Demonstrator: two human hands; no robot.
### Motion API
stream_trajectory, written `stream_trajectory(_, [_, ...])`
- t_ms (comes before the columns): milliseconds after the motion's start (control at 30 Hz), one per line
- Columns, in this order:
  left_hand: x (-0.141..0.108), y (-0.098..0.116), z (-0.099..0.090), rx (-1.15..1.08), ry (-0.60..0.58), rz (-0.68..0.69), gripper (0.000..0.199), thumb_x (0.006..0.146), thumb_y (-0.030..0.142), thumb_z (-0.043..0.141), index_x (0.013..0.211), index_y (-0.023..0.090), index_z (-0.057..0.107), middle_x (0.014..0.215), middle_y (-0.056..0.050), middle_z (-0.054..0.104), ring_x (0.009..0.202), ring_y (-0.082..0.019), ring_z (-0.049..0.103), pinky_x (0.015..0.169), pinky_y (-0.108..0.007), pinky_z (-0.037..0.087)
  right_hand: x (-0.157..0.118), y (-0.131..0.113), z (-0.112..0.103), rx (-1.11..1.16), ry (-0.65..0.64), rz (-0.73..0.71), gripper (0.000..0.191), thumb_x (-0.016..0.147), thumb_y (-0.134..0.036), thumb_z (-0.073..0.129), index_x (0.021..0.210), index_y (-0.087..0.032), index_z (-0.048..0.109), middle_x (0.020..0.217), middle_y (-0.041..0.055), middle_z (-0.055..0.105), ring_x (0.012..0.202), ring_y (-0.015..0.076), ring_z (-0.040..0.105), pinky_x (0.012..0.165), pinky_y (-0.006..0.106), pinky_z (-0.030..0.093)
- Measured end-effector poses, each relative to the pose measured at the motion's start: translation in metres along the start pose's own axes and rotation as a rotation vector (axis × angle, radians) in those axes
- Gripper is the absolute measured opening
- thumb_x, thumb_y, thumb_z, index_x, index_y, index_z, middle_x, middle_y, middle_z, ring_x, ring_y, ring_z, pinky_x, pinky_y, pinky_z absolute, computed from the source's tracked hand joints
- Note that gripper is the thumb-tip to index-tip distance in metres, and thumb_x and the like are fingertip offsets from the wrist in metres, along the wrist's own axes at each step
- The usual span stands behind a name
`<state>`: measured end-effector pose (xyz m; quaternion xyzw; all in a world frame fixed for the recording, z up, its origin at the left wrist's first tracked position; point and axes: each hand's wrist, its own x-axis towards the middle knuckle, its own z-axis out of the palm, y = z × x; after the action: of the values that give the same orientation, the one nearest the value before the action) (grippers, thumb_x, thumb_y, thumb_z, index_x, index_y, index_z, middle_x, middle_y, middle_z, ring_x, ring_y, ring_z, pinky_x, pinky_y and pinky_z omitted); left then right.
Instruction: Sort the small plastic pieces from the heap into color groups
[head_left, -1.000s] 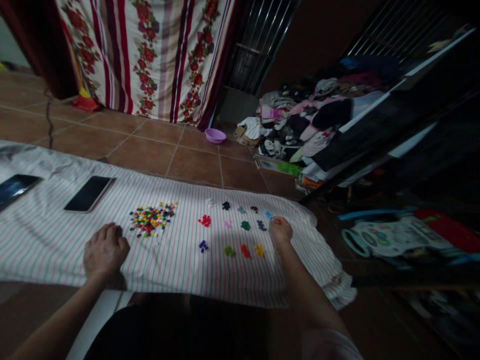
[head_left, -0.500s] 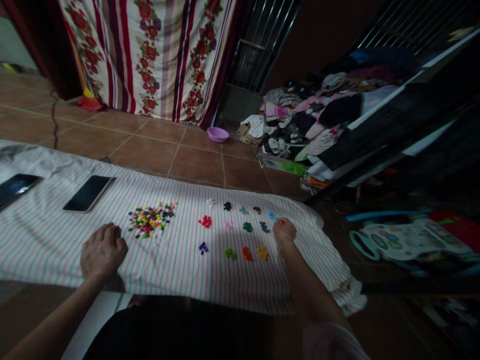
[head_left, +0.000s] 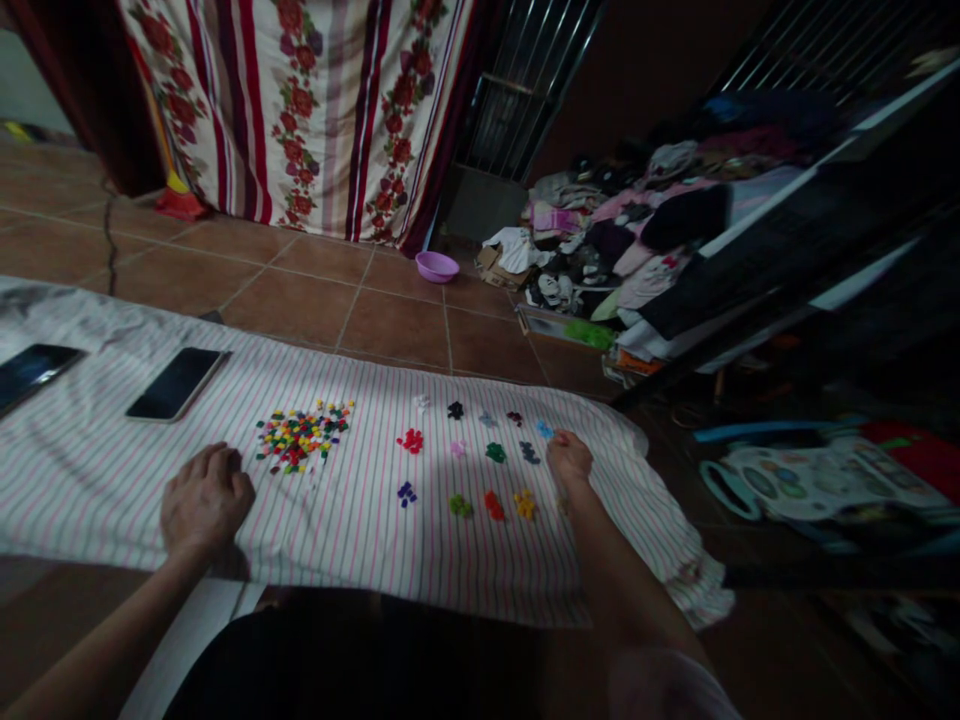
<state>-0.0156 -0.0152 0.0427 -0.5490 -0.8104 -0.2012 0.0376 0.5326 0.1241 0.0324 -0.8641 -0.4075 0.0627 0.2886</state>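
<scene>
On a striped cloth (head_left: 337, 530), my left hand (head_left: 206, 498) rests palm down with its fingers loosely bent, left of a mixed pile of small coloured pieces (head_left: 302, 437). My right hand (head_left: 570, 457) has its fingers drawn together beside the light blue pieces (head_left: 544, 429); whatever they hold, if anything, is too small to name. Single-colour clusters lie to its left, among them red (head_left: 410, 441), black (head_left: 455, 410), dark green (head_left: 496, 453), dark blue (head_left: 406, 494), orange (head_left: 493, 505) and yellow (head_left: 525, 504).
Two phones, one dark (head_left: 177, 384) and one with a glare (head_left: 34, 376), lie on the cloth at left. Beyond the cloth are a purple basin (head_left: 436, 266) on the tiled floor and a clothes heap (head_left: 637, 215). A pale plastic toy (head_left: 817, 480) stands at right.
Both hands stay in nearly the same place. The light blue pieces show slightly more clearly beside my right fingertips.
</scene>
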Motion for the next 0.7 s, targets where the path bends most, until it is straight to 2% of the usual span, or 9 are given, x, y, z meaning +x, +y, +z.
stream_trajectory(200, [-0.001, 0.000, 0.002, 0.009, 0.009, -0.022, 0.034, 0.085, 0.025, 0.038, 0.109, 0.014, 0.059, 0.128, -0.014, 0.059, 0.116, -0.030, 0.053, 0.093, -0.045, 0.042, -0.001, -0.004, -0.002, -0.026, 0.012, -0.007, 0.037, 0.077, -0.019, 0.046, 0.102, -0.015, 0.072, 0.087, 0.0092, 0.068, 0.083, 0.0224, 0.060, 0.081, 0.032, 0.045])
stream_trajectory(400, [0.000, -0.002, 0.006, 0.008, 0.018, -0.031, 0.036, 0.083, 0.024, 0.039, 0.111, 0.014, 0.060, 0.128, -0.014, 0.059, 0.116, -0.028, 0.052, 0.094, -0.042, 0.039, -0.006, -0.019, -0.001, -0.001, 0.042, -0.158, 0.036, 0.074, -0.019, 0.047, 0.100, -0.015, 0.071, 0.092, 0.0103, 0.070, 0.086, 0.0232, 0.060, 0.082, 0.033, 0.044])
stream_trajectory(533, [0.000, -0.004, 0.008, 0.002, 0.025, -0.025, 0.038, 0.083, 0.023, 0.040, 0.114, 0.012, 0.058, 0.126, -0.015, 0.059, 0.116, -0.028, 0.052, 0.094, -0.042, 0.039, -0.023, -0.038, 0.006, 0.055, 0.025, -0.267, 0.037, 0.074, -0.021, 0.045, 0.099, -0.015, 0.071, 0.095, 0.0102, 0.070, 0.087, 0.0224, 0.060, 0.084, 0.033, 0.045])
stream_trajectory(700, [-0.001, -0.007, 0.012, 0.000, 0.052, -0.016, 0.034, 0.083, 0.021, 0.041, 0.111, 0.013, 0.059, 0.126, -0.014, 0.060, 0.117, -0.028, 0.052, 0.095, -0.041, 0.039, -0.061, -0.066, 0.018, 0.127, -0.042, -0.400, 0.037, 0.076, -0.023, 0.044, 0.099, -0.014, 0.071, 0.099, 0.0115, 0.070, 0.090, 0.0219, 0.062, 0.086, 0.033, 0.046])
